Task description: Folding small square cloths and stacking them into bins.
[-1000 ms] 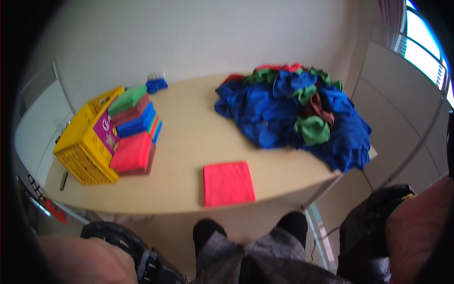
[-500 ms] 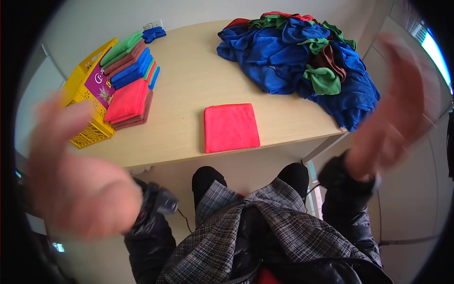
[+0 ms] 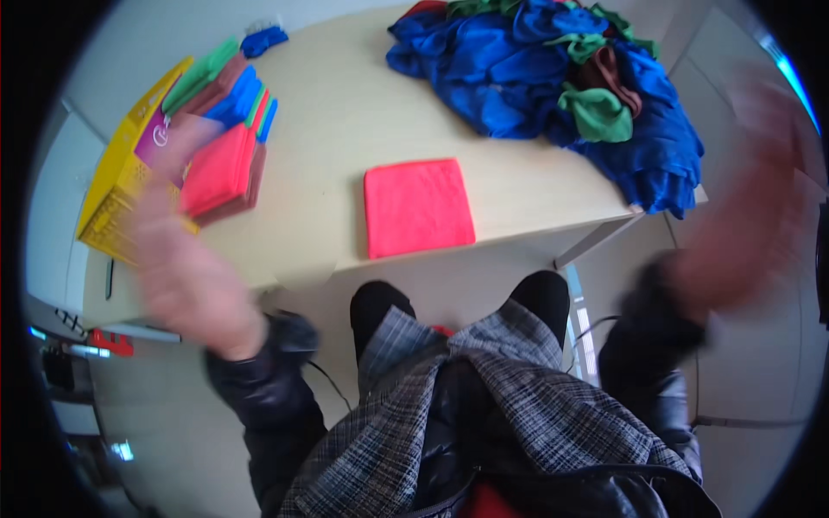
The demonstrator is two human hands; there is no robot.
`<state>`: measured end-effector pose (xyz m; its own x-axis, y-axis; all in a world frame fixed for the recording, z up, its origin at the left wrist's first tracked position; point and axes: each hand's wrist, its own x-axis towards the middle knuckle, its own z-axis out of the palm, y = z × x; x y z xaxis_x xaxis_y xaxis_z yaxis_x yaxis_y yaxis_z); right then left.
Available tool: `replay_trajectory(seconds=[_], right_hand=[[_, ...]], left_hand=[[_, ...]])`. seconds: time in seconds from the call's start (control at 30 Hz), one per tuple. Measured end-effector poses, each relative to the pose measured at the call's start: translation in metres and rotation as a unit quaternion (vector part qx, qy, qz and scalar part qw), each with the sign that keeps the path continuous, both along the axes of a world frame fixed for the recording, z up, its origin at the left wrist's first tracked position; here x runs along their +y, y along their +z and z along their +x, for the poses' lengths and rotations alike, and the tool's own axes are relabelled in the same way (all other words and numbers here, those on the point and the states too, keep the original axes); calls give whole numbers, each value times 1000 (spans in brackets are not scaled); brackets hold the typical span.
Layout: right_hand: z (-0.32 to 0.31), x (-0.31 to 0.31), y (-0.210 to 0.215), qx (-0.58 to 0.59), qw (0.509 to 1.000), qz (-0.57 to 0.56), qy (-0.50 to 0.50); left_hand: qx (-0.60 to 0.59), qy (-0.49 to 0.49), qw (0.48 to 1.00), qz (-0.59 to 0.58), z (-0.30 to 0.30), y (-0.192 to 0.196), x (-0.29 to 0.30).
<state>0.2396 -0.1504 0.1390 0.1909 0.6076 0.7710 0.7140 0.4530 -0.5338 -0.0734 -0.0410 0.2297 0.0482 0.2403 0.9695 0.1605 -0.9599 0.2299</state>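
A folded red cloth (image 3: 419,207) lies flat near the table's front edge, with neither of my hands touching it. Raised at the left, my left hand (image 3: 194,276) is blurred, its fingers stretched upward and holding nothing I can see. It passes in front of the yellow crate (image 3: 108,203) and near a stack of folded red cloths (image 3: 218,168). On the right, my right hand (image 3: 743,216) is also lifted and strongly smeared by motion. Its long shape shows stretched fingers, beside a heap of loose blue cloths (image 3: 484,86).
Folded green cloths (image 3: 200,76), brown and blue ones lean by the crate. A small blue bundle (image 3: 263,41) sits at the back left. Crumpled green cloths (image 3: 598,114) lie on the heap. Beyond the wooden table's (image 3: 328,173) front edge are my knees.
Both hands have swung in the air; the left now shows its back and upright fingers more clearly. The table and everything on it sit a little higher in view. The red cloth stays put.
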Motion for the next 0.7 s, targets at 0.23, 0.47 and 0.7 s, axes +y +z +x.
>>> replay_trajectory(seconds=[0.23,0.47,0.7], right_hand=[[-36,28,-24,68,993,-35,91],[-45,35,-19,101,986,-25,126],[-45,43,-9,112,983,-21,142]], left_hand=[[56,-27,998,24,-28,33,-12],[80,3,970,-228,9,-39,-27],[122,30,954,-272,1,-68,-30]])
